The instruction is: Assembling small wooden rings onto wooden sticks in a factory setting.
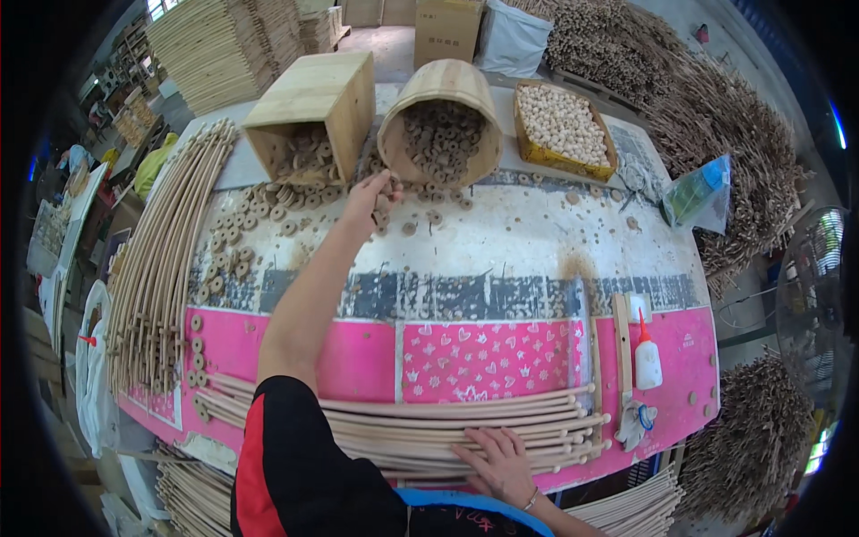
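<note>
My left hand (371, 199) reaches forward to the far side of the table, just before the mouth of a tipped wooden bucket (438, 76). Its fingers are closed on a few small wooden rings. Inside the bucket lie many brown wooden rings (443, 143), and more are scattered around the hand. Near the front edge, my right hand (499, 464) lies with fingers spread on a row of long wooden rods (385, 430). The rods run sideways, with small knobs at their right ends. Behind my left upper arm, part of the row is hidden.
A wooden box (309, 85) on its side also spills rings. Beyond stands a yellow-sided box (568, 166) of pale wooden balls. A glue bottle (647, 358) with a red tip is at right. More rods (165, 259) with rings lie at left. A fan (810, 304) stands beyond the right edge.
</note>
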Demonstrator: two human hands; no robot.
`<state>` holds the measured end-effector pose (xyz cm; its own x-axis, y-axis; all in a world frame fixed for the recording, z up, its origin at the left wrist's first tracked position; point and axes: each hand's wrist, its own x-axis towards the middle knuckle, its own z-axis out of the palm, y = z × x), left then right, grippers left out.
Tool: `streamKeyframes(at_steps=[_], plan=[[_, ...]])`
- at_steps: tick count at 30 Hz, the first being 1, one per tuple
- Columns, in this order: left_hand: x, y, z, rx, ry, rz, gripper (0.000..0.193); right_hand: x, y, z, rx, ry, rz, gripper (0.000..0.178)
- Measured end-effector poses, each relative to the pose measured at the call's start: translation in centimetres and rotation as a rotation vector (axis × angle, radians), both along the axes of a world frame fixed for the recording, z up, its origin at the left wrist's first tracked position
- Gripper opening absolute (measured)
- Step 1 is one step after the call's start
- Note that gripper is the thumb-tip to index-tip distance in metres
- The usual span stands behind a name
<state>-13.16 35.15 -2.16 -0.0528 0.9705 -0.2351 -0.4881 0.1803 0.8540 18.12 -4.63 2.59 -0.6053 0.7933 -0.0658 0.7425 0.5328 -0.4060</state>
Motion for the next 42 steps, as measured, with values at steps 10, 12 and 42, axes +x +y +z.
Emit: streamKeyframes(at_steps=[10, 12, 42], plan=[[-12.0, -12.9, 5.4, -0.005, 0.066, 0.02, 0.029, -1.9, 0.3, -0.7, 0.102, 0.172, -0.005, 0.052], [-14.6, -16.3, 6.2, 0.012, 0.087, 0.063, 0.03, -2.0, 0.4, -0.1, 0.033, 0.116, 0.033, 0.053], [-13.4, -18.4, -3.6, -0.169, -0.328, 0.243, 0.02, 4.1, 0.5, 1.8, -0.96, 0.607, -0.664, 0.042]])
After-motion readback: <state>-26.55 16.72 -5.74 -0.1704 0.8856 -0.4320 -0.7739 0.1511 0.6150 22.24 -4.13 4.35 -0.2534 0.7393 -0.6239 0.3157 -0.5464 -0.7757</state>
